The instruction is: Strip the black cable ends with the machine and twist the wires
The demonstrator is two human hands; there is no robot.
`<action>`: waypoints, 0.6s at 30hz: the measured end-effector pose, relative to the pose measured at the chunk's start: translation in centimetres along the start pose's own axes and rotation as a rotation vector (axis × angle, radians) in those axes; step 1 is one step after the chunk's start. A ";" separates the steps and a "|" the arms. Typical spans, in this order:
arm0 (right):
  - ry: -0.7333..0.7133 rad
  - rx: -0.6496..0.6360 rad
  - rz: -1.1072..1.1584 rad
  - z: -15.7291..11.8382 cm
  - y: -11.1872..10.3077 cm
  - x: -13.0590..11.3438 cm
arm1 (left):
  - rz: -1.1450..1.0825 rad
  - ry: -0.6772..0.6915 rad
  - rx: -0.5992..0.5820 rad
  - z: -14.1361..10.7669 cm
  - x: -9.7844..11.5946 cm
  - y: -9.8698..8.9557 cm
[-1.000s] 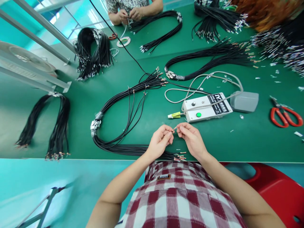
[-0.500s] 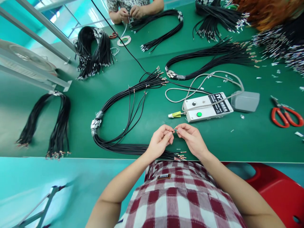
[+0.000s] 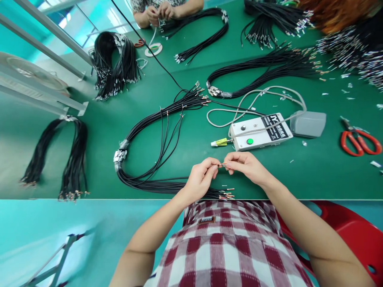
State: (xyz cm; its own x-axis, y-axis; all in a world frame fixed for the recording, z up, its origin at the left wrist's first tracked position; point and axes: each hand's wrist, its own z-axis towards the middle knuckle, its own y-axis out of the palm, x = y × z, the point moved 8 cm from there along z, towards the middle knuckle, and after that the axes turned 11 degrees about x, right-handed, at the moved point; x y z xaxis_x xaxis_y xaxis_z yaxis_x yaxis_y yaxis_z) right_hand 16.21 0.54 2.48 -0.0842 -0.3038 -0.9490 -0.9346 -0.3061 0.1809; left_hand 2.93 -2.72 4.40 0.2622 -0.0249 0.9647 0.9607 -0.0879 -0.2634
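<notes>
My left hand [image 3: 202,177] pinches one black cable near its end, close to the table's front edge. My right hand [image 3: 245,165] is closed on the thin stripped wires [image 3: 222,164] at that cable's tip; the fingertips of both hands almost meet. The cable runs left into a curved bundle of black cables [image 3: 143,125], bound with clear wrap and silver connectors at its bend. Below my left hand lie the bundle's other stripped copper ends [image 3: 228,195]. Just beyond my hands stands a white control box [image 3: 260,131] with a green button and a yellow-tagged tip.
Red-handled pliers [image 3: 359,137] lie at the right among plastic scraps. A grey block [image 3: 308,123] and looped grey cord sit beside the box. More cable bundles [image 3: 263,71] lie further back and left. Across the table, a co-worker's hands [image 3: 158,14] handle cables. A red chair [image 3: 344,231] stands at right.
My right hand has shifted slightly to the right and turned flatter, still pinching the wire tips. My left hand stays nearly in place. The whole view has shifted slightly.
</notes>
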 end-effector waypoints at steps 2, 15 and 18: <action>-0.005 -0.053 -0.001 0.1 0.2 -0.2 | -0.010 -0.014 -0.021 0.0 -0.1 0.1; -0.132 0.008 -0.051 -0.4 1.3 0.1 | -0.388 -0.333 -0.126 0.4 -1.4 0.6; -0.196 0.020 -0.181 -0.8 0.8 -1.2 | -0.259 -0.214 -0.073 0.6 -0.7 0.0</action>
State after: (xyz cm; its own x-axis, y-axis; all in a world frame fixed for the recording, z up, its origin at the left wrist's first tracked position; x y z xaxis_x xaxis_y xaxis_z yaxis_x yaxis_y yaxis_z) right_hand 15.87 -0.05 3.95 0.0216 -0.0646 -0.9977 -0.9472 -0.3207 0.0003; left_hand 2.81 -2.07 3.68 0.0311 0.2165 0.9758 0.9908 -0.1355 -0.0015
